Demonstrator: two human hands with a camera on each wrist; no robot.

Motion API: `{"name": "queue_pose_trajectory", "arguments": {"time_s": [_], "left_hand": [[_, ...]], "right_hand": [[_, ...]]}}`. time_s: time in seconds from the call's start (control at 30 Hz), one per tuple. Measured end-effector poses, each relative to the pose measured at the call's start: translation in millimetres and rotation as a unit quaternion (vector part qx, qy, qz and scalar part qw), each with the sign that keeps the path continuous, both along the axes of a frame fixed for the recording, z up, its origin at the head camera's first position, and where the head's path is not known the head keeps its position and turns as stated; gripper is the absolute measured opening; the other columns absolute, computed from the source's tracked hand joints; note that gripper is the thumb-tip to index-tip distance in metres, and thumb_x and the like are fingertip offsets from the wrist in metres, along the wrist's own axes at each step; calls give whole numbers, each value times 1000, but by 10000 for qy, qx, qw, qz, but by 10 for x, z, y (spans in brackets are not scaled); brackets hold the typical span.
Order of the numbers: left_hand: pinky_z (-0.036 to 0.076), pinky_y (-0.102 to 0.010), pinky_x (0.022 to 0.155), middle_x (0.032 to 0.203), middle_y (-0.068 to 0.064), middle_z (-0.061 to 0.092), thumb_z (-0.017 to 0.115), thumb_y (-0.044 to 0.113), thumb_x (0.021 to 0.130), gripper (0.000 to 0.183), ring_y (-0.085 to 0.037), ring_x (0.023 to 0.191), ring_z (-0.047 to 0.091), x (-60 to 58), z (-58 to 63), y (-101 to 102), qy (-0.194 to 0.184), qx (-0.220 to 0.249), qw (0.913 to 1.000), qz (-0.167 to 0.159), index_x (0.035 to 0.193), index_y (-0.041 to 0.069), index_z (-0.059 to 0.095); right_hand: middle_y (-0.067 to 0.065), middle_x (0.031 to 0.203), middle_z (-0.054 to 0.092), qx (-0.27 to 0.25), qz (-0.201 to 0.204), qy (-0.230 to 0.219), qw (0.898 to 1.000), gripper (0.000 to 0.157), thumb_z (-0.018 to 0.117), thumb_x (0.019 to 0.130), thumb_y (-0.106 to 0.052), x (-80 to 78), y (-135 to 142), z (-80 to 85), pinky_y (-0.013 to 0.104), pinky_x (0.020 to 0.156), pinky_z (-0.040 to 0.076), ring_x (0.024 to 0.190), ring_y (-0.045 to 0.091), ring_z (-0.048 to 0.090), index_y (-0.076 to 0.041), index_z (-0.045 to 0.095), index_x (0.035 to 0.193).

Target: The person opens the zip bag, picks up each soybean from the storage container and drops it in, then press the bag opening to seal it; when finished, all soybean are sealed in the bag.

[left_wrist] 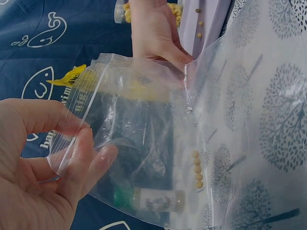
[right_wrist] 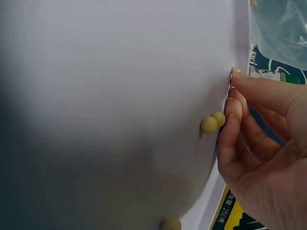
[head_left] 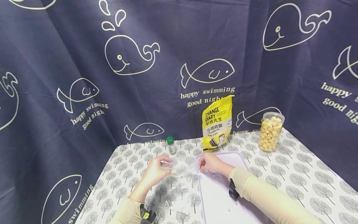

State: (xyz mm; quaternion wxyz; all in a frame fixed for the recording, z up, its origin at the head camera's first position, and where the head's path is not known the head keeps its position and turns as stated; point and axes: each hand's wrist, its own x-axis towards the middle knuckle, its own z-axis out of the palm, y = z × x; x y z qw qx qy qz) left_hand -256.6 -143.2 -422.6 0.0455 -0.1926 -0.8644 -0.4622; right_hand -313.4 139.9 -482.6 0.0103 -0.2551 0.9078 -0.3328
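My left hand [head_left: 156, 169] pinches the zip edge of a clear zip bag [left_wrist: 129, 115] between thumb and fingers, seen close in the left wrist view. Several pale yellow soybeans [left_wrist: 197, 170] show in a row through the plastic. At the bag's right side, by the rim of a pale lilac tray [head_left: 218, 193], is my right hand [head_left: 211, 163]. Its fingers are curled in, and a soybean [right_wrist: 236, 70] shows at the thumb tip, partly hidden by it. Two more soybeans [right_wrist: 209, 125] lie in the tray near the fingertips.
Behind the bag stands a small green-capped bottle [head_left: 171, 145]. A yellow food pouch [head_left: 217, 124] stands at the tray's far end, and a clear jar of yellow puffed snacks [head_left: 270, 132] to its right. A tree-print cloth [head_left: 123, 186] covers the table; a blue curtain [head_left: 167, 102] hangs behind.
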Motion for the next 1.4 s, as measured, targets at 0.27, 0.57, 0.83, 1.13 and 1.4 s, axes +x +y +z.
{"name": "queue_pose_trajectory", "arguments": {"time_s": [0.27,0.57,0.83,1.13,1.4], "left_hand": [[60,-29,67,107,-17,72,66,-6,70,37,-24,90,74,4,0,15,4,-5,10000,64,107,0,71],[59,-28,70,110,-14,71,67,-6,71,37,-24,91,74,-5,-13,11,-6,-64,10000,5,108,-1,70],[60,-28,69,110,-13,71,67,-6,71,38,-25,92,74,-4,-5,10,10,-68,10000,33,108,-1,71],[60,-28,69,110,-14,72,67,-6,70,38,-24,90,74,-1,-1,26,35,-85,9999,66,107,-1,71],[59,-27,69,107,-13,72,67,-5,70,37,-22,89,74,-10,6,32,117,-159,9998,72,106,0,71]], "right_hand": [[-10,67,64,212,-133,255,9994,18,84,72,0,15,-5,-3,25,66,52,62,6,55,-14,72,71],[-6,72,71,-166,-111,135,9997,13,85,73,-1,20,73,49,26,69,56,67,7,61,-10,76,76],[-3,82,74,-706,-301,-91,9970,7,82,80,-5,-67,104,351,31,74,58,75,11,67,-10,78,82],[0,88,76,-1441,275,24,9892,5,80,85,-8,56,-125,761,30,75,59,80,12,71,-6,79,89],[-6,85,76,-922,715,258,9928,5,82,84,-7,217,-419,875,21,72,57,77,5,70,-11,81,87]]}}
